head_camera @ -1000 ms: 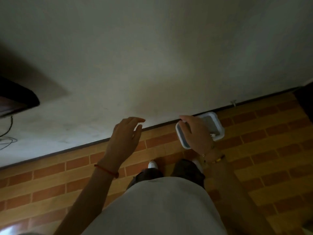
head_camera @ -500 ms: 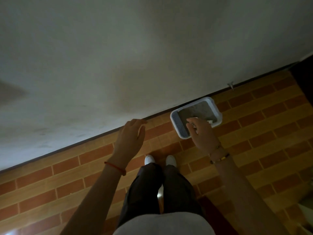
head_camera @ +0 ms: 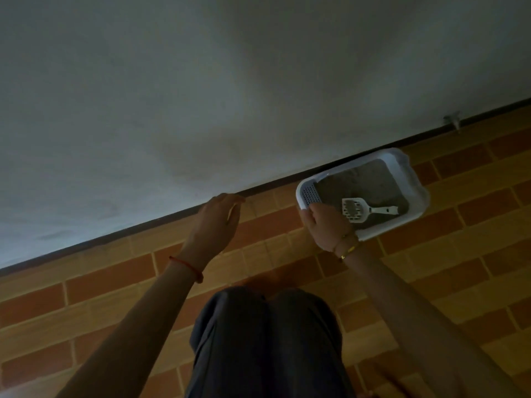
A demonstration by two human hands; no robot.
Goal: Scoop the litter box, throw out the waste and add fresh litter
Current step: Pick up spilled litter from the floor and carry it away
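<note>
Red string bracelet (head_camera: 186, 268), gold bracelets (head_camera: 349, 245), dark grey trousers (head_camera: 267, 340).

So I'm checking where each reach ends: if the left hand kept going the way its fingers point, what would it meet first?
The left hand points up-frame at the dark skirting strip and the pale wall above it. Probably that, not the litter box to its right; depth is unclear.

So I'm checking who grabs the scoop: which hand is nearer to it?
Right. The right hand is at the litter box's near rim, just beside the scoop lying on the litter. The left hand hangs over the floor, well off to the box's left.
</note>
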